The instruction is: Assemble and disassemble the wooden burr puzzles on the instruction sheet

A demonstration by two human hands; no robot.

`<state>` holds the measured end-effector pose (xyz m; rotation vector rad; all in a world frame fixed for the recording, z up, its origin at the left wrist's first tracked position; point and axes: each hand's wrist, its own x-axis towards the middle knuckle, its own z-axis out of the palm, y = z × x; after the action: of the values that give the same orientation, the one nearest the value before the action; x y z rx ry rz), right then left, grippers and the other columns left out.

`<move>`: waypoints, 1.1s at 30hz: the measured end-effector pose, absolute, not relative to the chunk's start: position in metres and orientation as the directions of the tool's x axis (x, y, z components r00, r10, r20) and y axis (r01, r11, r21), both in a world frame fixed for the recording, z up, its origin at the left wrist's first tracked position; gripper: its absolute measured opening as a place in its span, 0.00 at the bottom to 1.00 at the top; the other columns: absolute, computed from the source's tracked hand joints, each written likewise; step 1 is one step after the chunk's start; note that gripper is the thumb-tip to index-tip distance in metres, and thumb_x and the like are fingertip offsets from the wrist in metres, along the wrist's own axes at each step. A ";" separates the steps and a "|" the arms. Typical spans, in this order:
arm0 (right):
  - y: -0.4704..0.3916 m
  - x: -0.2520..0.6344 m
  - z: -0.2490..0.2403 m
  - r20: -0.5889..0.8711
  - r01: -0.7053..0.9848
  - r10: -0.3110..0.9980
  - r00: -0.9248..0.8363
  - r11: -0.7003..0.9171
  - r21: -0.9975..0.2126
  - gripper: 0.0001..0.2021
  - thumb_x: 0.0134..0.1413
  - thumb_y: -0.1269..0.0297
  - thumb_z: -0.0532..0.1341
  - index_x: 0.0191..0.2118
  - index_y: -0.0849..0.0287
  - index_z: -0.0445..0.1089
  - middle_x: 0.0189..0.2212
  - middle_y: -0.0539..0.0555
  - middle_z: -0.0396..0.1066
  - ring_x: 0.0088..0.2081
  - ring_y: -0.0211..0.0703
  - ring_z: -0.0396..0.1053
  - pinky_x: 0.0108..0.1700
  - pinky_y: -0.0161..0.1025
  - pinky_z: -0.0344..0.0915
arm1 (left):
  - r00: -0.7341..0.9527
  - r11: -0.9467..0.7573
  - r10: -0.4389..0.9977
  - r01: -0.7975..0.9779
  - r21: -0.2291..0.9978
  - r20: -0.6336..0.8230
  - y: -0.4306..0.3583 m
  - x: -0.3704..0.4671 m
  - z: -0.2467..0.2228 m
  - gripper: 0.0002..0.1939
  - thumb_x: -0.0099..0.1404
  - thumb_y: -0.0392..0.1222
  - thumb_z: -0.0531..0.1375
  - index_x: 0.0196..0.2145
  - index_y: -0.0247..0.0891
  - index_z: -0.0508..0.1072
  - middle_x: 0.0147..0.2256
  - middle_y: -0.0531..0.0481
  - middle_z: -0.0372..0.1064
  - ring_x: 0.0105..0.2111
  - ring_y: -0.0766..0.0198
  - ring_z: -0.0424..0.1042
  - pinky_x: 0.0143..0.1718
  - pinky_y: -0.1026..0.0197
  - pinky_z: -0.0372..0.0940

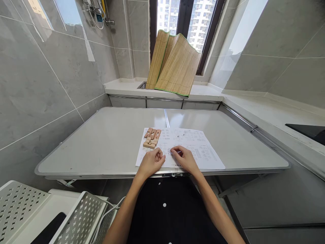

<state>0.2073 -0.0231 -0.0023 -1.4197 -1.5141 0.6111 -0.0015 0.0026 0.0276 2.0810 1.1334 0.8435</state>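
My left hand [153, 160] rests at the front of a printed paper sheet [186, 138], its fingers curled in and nothing showing in them. Just beyond it, on the sheet's left part, lies a group of wooden puzzle pieces [150, 144]. Some are pale and notched; behind them sit several reddish-brown pieces [152, 133] with cut-outs, side by side. My right hand [184, 157] lies on the middle of the sheet, fingers bent inward, and I see no object in it. A gap separates the two hands. Small diagrams and text cover the paper.
The sheet lies on a white folding table [101, 142] with a centre seam. A bamboo mat [177, 64] leans against the window on the back ledge. White perforated baskets [83, 217] and a cable [104, 217] are at lower left. A counter [274, 115] runs along the right.
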 end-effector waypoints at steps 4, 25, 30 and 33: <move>-0.023 0.207 -0.002 0.290 0.479 0.950 0.115 0.202 -0.854 0.17 0.65 0.49 0.60 0.41 0.56 0.79 0.39 0.56 0.82 0.32 0.47 0.72 0.37 0.43 0.68 | 0.427 -0.442 0.872 0.477 0.760 0.239 0.003 -0.002 0.028 0.12 0.67 0.45 0.60 0.28 0.42 0.64 0.22 0.58 0.63 0.24 0.64 0.64 0.28 0.63 0.57; -0.021 0.208 -0.006 0.296 0.475 0.948 0.118 0.208 -0.855 0.14 0.65 0.51 0.61 0.41 0.55 0.80 0.39 0.54 0.82 0.33 0.47 0.73 0.39 0.43 0.68 | 0.426 -0.438 0.874 0.478 0.761 0.236 0.003 -0.001 0.027 0.12 0.67 0.46 0.60 0.28 0.42 0.65 0.22 0.58 0.63 0.24 0.64 0.63 0.29 0.62 0.57; -0.022 0.208 -0.005 0.292 0.470 0.949 0.121 0.204 -0.859 0.15 0.65 0.51 0.61 0.41 0.55 0.80 0.40 0.55 0.82 0.33 0.47 0.73 0.38 0.43 0.68 | 0.429 -0.435 0.874 0.478 0.763 0.229 0.003 -0.002 0.027 0.12 0.67 0.47 0.60 0.28 0.42 0.65 0.22 0.58 0.63 0.24 0.64 0.63 0.29 0.62 0.58; -0.023 0.207 -0.004 0.289 0.468 0.950 0.121 0.202 -0.860 0.15 0.65 0.51 0.60 0.41 0.55 0.80 0.40 0.55 0.82 0.33 0.47 0.72 0.38 0.43 0.68 | 0.429 -0.434 0.874 0.480 0.763 0.227 0.003 -0.002 0.027 0.12 0.67 0.47 0.60 0.28 0.42 0.65 0.22 0.58 0.63 0.24 0.64 0.63 0.29 0.62 0.58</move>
<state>0.2072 -0.0226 -0.0039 -1.4147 -1.4977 0.6193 -0.0017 0.0029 0.0267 2.0725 1.1372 0.8339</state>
